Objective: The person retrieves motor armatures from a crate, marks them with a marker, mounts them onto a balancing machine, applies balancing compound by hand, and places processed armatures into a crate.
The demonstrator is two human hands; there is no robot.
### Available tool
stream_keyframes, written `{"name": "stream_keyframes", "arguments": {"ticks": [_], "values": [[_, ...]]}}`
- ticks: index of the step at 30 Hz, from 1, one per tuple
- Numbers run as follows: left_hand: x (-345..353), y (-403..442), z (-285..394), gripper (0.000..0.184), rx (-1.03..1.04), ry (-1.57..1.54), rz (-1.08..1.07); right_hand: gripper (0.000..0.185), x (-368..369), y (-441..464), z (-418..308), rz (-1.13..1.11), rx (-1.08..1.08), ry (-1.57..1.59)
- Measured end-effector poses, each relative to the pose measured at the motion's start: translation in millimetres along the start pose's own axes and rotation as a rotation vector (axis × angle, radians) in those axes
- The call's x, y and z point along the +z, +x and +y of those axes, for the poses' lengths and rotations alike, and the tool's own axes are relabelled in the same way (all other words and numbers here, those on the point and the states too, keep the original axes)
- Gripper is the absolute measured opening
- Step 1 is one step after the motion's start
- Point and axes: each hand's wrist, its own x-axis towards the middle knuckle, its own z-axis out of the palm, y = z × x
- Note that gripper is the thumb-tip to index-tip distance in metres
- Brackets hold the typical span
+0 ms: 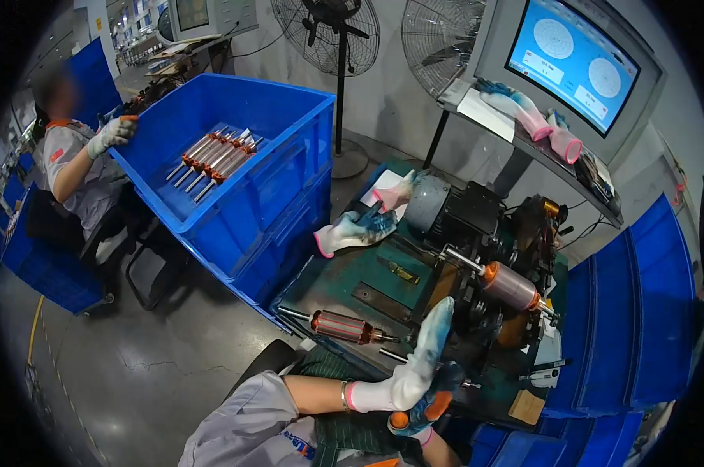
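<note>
My left hand (418, 370), in a white glove with bluish fingers and pink cuff, points upward with its fingers stretched out and holds nothing visible. Against its lower edge is my right hand (428, 405), in a dark blue-palmed glove with orange fingertips; its fingers are curled, and whatever lies between them is hidden. On the green bench (329, 288), left of my hands, lies an armature (343, 327) with a metal shaft. Another armature (512, 286) sits tilted across the machine (476, 311). Used gloves (356, 231) with pink cuffs lie at the bench's back.
A blue crate (258, 187) holding several armatures (216, 159) stands left of the bench. Blue bins (609, 311) are at right. Behind are fans (329, 31), a monitor (574, 62) and a shelf (586, 183) with gloves. A gloved co-worker (79, 163) sits beyond the crate.
</note>
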Motion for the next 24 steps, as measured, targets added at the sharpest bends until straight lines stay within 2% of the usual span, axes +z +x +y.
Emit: {"name": "stream_keyframes", "arguments": {"ticks": [1, 3, 5, 6, 7, 8, 9, 10, 11, 12, 13, 14, 15, 16, 18, 19, 21, 22, 23, 24], "values": [[-4.7, 4.8, 4.9, 0.061, -0.074, -0.149, 0.125, 0.047, -1.8, -1.4, 2.6, 0.068, -0.036, -0.033], [-42.7, 7.2, 3.1, 0.043, -0.285, -0.327, 0.048, 0.04, -5.9, -3.3, 6.6, 0.262, -0.097, -0.046], [-58.8, 19.8, 24.4, 0.043, -0.631, 0.849, -0.606, 0.033, -8.7, -1.3, 9.2, 0.352, -0.172, -0.062], [-39.8, 15.5, 33.4, 0.033, -0.986, 0.585, -0.439, 0.041, -11.5, 3.8, 2.6, 0.224, -0.173, -0.346], [-44.4, 10.8, 29.1, 0.03, -0.949, 0.475, -0.393, 0.05, -14.0, 10.0, -5.6, 0.103, -0.212, -0.649], [-48.8, 5.3, 20.0, 0.024, -0.81, 0.271, -0.303, 0.06, -16.7, 15.6, -14.0, -0.007, -0.288, -0.906], [-51.6, 3.4, 13.5, 0.019, -0.658, 0.077, -0.22, 0.054, -8.4, 21.0, -11.3, 0.283, -0.015, -0.205], [-51.0, 5.8, 15.5, 0.013, -0.643, 0.141, -0.156, 0.048, -9.3, 20.9, -5.9, 0.372, 0.05, -0.081], [-50.9, 5.8, 17.1, 0.015, -0.597, -0.02, -0.074, 0.043, -10.1, 20.9, -0.2, 0.47, 0.103, 0.049], [-49.0, 4.8, 18.1, 0.018, -0.554, -0.189, -0.001, 0.041, -27.9, 17.3, 10.0, 0.385, -0.025, -0.066], [-45.9, 8.1, 24.1, 0.017, -0.505, -0.175, 0.005, 0.04, -45.6, 14.2, 20.5, 0.307, -0.165, -0.174], [-52.7, 9.7, 18.2, 0.018, -0.56, -0.271, -0.074, 0.04, -58.6, 18.5, 23.1, 0.24, -0.307, -0.266], [-59.3, 11.8, 11.7, 0.019, -0.618, -0.368, -0.161, 0.037, -59.0, 13.1, 22.1, 0.263, -0.122, -0.012], [-56.5, 18.9, 22.2, 0.02, -0.73, -0.216, -0.215, 0.035, -52.4, 15.2, 10.1, 0.29, 0.063, 0.243], [-51.1, 17.8, 14.6, 0.021, -0.637, -0.054, -0.328, 0.032, -37.6, 20.1, -14.5, 0.342, 0.422, 0.763], [-47.4, 20.9, 22.7, 0.021, -0.647, 0.196, -0.347, 0.03, -32.5, 22.4, -23.0, 0.36, 0.594, 1.031], [-57.1, 16.8, 6.1, 0.022, -0.585, 0.306, -0.381, 0.03, -31.1, 18.3, -22.0, 0.376, 0.751, 1.309], [-62.3, 11.8, -4.2, 0.026, -0.512, 0.412, -0.401, 0.03, -32.4, 11.1, -17.0, 0.308, 0.629, 1.048], [-66.9, 2.6, -8.6, 0.042, -0.642, 0.145, -0.451, 0.031, -34.6, 6.8, -13.4, 0.294, 0.562, 0.91], [-58.4, 6.0, 6.5, 0.045, -0.815, 0.177, -0.451, 0.033, -35.6, 5.5, -11.6, 0.289, 0.498, 0.77]]}}
